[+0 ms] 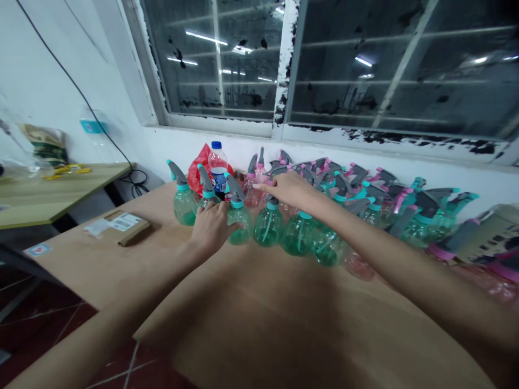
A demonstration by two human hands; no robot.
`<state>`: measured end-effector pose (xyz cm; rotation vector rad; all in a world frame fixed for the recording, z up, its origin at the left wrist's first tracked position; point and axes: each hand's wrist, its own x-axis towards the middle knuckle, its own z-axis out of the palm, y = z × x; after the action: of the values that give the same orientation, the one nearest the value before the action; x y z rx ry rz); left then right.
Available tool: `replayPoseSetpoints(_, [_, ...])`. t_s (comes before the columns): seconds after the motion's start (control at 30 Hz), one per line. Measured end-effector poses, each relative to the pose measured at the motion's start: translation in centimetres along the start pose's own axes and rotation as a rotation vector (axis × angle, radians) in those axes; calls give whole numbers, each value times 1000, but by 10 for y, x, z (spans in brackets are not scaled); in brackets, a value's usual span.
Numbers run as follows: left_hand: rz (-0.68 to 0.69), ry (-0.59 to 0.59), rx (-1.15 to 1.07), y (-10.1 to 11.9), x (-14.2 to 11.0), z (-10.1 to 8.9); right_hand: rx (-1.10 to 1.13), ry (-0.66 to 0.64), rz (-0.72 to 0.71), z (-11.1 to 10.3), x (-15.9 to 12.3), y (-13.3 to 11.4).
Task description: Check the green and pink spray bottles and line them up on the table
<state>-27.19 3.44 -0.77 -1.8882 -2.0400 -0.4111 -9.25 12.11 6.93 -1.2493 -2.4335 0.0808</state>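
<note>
Several green spray bottles with grey triggers and teal collars stand in a row on the brown table. My left hand rests against the front of one green bottle, fingers curled around its lower body. My right hand reaches over the row, fingers stretched out flat above the trigger of another green bottle and pointing toward a pink bottle behind. More green and pink spray bottles lie piled along the wall to the right.
A water bottle with a blue cap and a red bag stand behind the row. A small cardboard box with a label lies at the table's left. A second desk stands left; windows run above.
</note>
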Motion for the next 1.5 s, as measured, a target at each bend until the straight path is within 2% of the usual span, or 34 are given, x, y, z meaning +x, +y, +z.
replayPoseSetpoints(0.2, [31,7,27,3,7,-2,43,5,-57,1,3,0])
replayPoseSetpoints(0.37, [36,36,4,0,6,2,112,-1,-115,-2,-9,-5])
replayPoseSetpoints(0.43, [23,65,-2,0,-3,2,141,-23,-143,-5,-20,-8])
replayPoseSetpoints(0.53, [17,139,-46,4,-28,-1,176,-63,-200,-13,-44,-11])
replayPoseSetpoints(0.6, [63,190,-205,11,-52,-4,188,-81,-237,-19,-62,-11])
replayPoseSetpoints(0.63, [88,154,-307,17,-64,-6,194,-92,-255,-23,-72,-10])
replayPoseSetpoints(0.7, [139,-12,-478,31,-86,-8,208,-135,-303,-32,-90,-6])
replayPoseSetpoints(0.8, [236,-153,-560,57,-109,-7,220,-214,-402,-45,-114,4])
replayPoseSetpoints(0.9, [316,-234,-641,86,-118,-5,214,-226,-444,-55,-139,15])
replayPoseSetpoints(1.03, [339,-285,-761,119,-118,-1,225,-151,-288,-65,-175,37])
replayPoseSetpoints(1.2, [308,-346,-911,155,-111,8,408,-134,-90,-74,-218,92])
replayPoseSetpoints(1.33, [285,-375,-987,181,-106,18,448,-162,-3,-60,-240,130])
replayPoseSetpoints(1.43, [344,-373,-1018,200,-104,25,629,-131,-16,-34,-246,135])
replayPoseSetpoints(1.5, [394,-371,-1031,212,-103,29,742,-7,-2,-18,-245,130])
